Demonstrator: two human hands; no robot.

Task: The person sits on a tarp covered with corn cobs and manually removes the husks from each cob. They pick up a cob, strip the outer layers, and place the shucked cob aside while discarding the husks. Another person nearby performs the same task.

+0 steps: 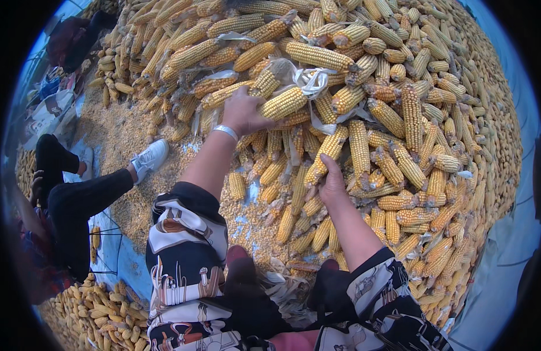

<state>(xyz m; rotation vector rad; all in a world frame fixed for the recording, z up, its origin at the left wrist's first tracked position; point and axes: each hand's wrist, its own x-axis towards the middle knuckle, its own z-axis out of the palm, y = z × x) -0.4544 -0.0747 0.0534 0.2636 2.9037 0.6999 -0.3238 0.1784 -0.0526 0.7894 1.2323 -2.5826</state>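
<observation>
A large heap of dried yellow corn cobs (411,123) fills the middle and right in front of me. My left hand (246,112), with a pale band at the wrist, is closed on a corn cob (284,103) that has white husk strips (312,83) at its far end. Another corn cob (264,85) lies against the fingers of that hand; whether it is gripped too, I cannot tell. Lower and to the right, my right hand (333,186) grips the near end of a corn cob (329,155), thumb on top. Its other fingers are mostly hidden underneath.
Loose corn kernels (124,140) spread over blue sheeting (121,251) at the left. A person's leg (95,196) and white shoe (150,158) reach in there. A smaller pile of cobs (100,313) lies lower left. My dark shoes (238,266) stand at the heap's near edge among dry husks (282,286).
</observation>
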